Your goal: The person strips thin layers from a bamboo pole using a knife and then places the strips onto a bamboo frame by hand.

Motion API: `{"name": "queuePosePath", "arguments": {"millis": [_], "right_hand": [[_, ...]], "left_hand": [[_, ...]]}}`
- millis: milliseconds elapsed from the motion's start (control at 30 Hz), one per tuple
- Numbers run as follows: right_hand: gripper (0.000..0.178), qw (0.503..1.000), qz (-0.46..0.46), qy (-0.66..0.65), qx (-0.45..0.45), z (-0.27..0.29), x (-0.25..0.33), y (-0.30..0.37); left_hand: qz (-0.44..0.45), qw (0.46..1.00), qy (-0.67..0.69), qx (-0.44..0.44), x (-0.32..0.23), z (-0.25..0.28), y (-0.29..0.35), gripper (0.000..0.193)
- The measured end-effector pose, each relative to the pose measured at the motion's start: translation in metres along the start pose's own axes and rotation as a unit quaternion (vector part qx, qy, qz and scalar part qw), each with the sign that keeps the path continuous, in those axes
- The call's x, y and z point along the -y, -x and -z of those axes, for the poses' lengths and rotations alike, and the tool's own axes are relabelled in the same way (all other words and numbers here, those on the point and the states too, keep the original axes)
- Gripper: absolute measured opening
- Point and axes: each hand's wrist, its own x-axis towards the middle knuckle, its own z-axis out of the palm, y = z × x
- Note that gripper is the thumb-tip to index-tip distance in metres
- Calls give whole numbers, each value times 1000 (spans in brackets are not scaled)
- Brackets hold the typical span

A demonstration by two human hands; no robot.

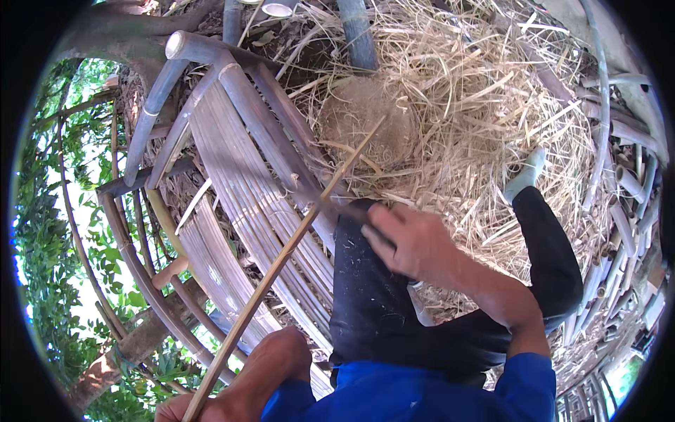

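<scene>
A long, narrow bamboo strip runs slantwise from the lower left up past my knee. My left hand is closed around its lower end at the bottom edge of the view. In my right hand, above my thigh, is a knife whose blade is smeared by motion. That blade meets or crosses the strip near my knee; whether it cuts in cannot be made out. A thin curled shaving shows close to the strip's far end.
I sit on a slatted bamboo bench with a round-pole frame. Pale shavings cover the ground around a flat round block. Cut bamboo poles are piled at the right. A curved bamboo railing and leaves border the left.
</scene>
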Motion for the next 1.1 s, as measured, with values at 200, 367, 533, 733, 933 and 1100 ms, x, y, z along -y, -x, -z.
{"name": "queuePosePath", "arguments": {"millis": [200,367,533,733,933,1100], "right_hand": [[23,996,-65,57,33,-18,-60,1],[19,999,-13,23,20,-20,-40,-6],[19,988,-146,8,56,-61,-154,-6],[28,961,-272,29,27,-75,-215,12],[34,912,-396,-41,95,-46,-138,-10],[35,974,-202,-84,60,-15,-35,-13]], "left_hand": [[-43,999,-7,-12,11,-5,3,21],[-22,999,-22,32,-1,12,-10,21],[-11,1000,-18,21,5,27,-9,25],[-9,1000,-9,16,11,35,-9,24],[-13,940,259,-222,27,-5,-18,18],[-28,945,294,-142,15,4,-1,23]]}}
